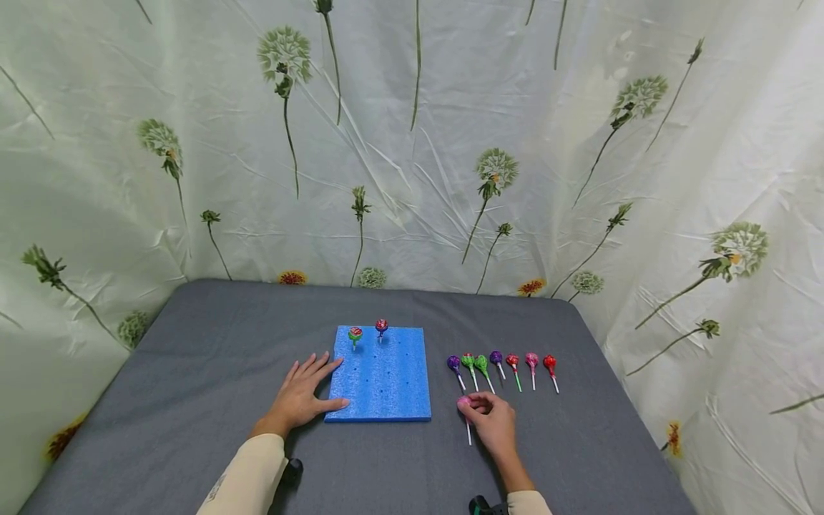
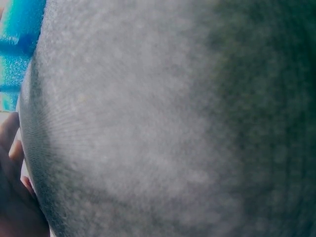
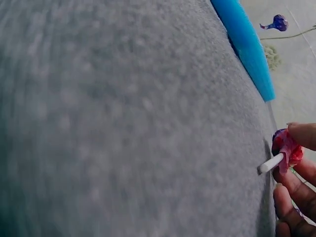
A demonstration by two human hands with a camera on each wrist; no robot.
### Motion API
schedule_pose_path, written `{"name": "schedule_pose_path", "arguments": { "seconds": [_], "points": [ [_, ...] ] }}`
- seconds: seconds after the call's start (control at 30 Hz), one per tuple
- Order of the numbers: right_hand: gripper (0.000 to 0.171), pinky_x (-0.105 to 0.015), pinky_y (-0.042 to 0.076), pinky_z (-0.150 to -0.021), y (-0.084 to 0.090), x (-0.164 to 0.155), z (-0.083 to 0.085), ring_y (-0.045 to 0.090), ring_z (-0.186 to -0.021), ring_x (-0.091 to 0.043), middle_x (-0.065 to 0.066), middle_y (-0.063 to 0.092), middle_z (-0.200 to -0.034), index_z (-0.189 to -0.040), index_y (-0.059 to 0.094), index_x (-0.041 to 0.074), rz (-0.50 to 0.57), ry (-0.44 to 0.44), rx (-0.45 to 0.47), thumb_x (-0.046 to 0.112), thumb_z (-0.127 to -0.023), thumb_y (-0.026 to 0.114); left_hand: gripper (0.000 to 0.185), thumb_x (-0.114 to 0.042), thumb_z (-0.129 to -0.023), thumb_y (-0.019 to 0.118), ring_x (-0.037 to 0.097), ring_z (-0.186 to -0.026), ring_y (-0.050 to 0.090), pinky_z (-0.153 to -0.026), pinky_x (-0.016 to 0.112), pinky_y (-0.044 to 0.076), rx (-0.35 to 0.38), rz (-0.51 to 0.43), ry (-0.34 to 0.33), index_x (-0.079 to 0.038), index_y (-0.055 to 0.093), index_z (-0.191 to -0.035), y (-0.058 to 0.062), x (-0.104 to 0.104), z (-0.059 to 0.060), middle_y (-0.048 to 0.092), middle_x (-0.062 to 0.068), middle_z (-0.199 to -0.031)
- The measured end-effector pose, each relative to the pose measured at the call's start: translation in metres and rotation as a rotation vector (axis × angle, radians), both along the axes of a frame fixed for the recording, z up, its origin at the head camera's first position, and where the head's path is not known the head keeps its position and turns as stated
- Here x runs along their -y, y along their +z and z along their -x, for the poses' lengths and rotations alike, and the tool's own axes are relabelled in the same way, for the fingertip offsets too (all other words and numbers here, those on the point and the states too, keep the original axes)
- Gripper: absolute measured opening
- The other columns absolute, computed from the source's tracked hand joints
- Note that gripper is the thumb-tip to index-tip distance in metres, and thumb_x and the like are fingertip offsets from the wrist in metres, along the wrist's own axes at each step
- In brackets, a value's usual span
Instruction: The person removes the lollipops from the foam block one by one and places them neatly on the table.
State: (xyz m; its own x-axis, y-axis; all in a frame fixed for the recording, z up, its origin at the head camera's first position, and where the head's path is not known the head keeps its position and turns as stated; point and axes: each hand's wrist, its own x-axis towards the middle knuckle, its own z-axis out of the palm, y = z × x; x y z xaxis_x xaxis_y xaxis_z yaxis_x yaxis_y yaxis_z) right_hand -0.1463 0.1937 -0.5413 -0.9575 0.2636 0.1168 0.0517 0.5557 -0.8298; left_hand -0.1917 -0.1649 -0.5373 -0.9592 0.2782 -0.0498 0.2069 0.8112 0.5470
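A blue foam board (image 1: pixel 386 386) with small holes lies on the table, and two lollipops stand upright in its far part: one green and red (image 1: pixel 355 334), one red and purple (image 1: pixel 382 326). My left hand (image 1: pixel 301 395) rests at the board's left edge, fingers spread and thumb over its near corner. To the right of the board, my right hand (image 1: pixel 494 422) pinches a pink lollipop (image 3: pixel 287 148) by its wrapped head, the white stick pointing toward me. Beyond that hand lies a row of lollipops, among them a purple one (image 1: pixel 453 363) and a red one (image 1: pixel 550 363).
A grey cloth (image 1: pixel 244 336) covers the table. Behind and at both sides hangs a pale curtain (image 1: pixel 412 143) printed with dandelions. Dark wrist straps (image 1: pixel 292 472) show at the sleeves.
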Motion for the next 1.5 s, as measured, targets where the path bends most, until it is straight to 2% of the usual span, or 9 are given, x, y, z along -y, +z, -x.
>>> {"name": "schedule_pose_path", "arguments": {
  "seconds": [0.43,0.6,0.93,1.17,1.3,1.5],
  "points": [
    [0.024,-0.021,0.039,-0.054,0.003,0.008,-0.001,0.050,-0.063,-0.008,-0.002,0.065,-0.075,-0.089,0.069,0.002,-0.095,-0.049,0.008,0.015,-0.073,0.083,0.089,-0.058,-0.076,0.073,0.044,-0.142,0.019,-0.113,0.062,0.003,-0.009,-0.003,0.001,-0.014,0.042,-0.147,-0.001,0.000,0.000,0.032,0.021,-0.153],
    [0.028,-0.022,0.038,-0.054,0.004,0.007,-0.002,0.049,-0.064,-0.009,-0.003,0.065,-0.078,-0.092,0.068,0.002,-0.105,-0.047,0.015,0.017,-0.073,0.084,0.090,-0.059,-0.075,0.073,0.044,-0.142,0.018,-0.113,0.062,0.003,-0.007,-0.007,0.000,-0.014,0.042,-0.147,-0.002,0.000,0.000,0.032,0.021,-0.153],
    [0.032,-0.023,0.041,-0.058,0.005,-0.001,-0.003,0.052,-0.065,-0.009,-0.007,0.070,-0.083,-0.094,0.069,0.002,-0.075,-0.026,-0.032,0.019,-0.072,0.085,0.090,-0.059,-0.076,0.072,0.044,-0.143,0.018,-0.114,0.061,0.003,0.001,-0.004,-0.002,-0.014,0.041,-0.147,-0.001,0.000,0.000,0.031,0.021,-0.153],
    [0.031,-0.025,0.046,-0.062,0.016,-0.003,-0.002,0.057,-0.071,-0.014,-0.010,0.070,-0.086,-0.095,0.068,0.001,-0.058,-0.032,-0.039,0.019,-0.075,0.083,0.090,-0.059,-0.075,0.073,0.044,-0.142,0.018,-0.114,0.062,0.003,0.000,0.004,0.005,-0.014,0.042,-0.147,0.000,0.000,0.000,0.032,0.021,-0.153],
    [0.029,-0.029,0.046,-0.064,0.024,0.000,0.002,0.058,-0.074,-0.017,-0.010,0.070,-0.087,-0.096,0.068,0.001,-0.082,-0.040,-0.035,0.018,-0.076,0.082,0.090,-0.060,-0.075,0.072,0.044,-0.143,0.017,-0.114,0.061,0.003,0.007,0.011,0.004,-0.015,0.041,-0.147,-0.002,0.000,0.001,0.031,0.021,-0.153],
    [0.029,-0.035,0.048,-0.074,0.036,0.012,0.008,0.060,-0.089,-0.023,-0.008,0.067,-0.095,-0.101,0.067,0.005,-0.101,-0.017,0.008,0.020,-0.080,0.079,0.091,-0.061,-0.075,0.072,0.044,-0.142,0.018,-0.114,0.062,0.003,0.007,0.009,0.007,-0.015,0.041,-0.147,-0.002,-0.001,0.001,0.031,0.021,-0.153]
  ]
}}
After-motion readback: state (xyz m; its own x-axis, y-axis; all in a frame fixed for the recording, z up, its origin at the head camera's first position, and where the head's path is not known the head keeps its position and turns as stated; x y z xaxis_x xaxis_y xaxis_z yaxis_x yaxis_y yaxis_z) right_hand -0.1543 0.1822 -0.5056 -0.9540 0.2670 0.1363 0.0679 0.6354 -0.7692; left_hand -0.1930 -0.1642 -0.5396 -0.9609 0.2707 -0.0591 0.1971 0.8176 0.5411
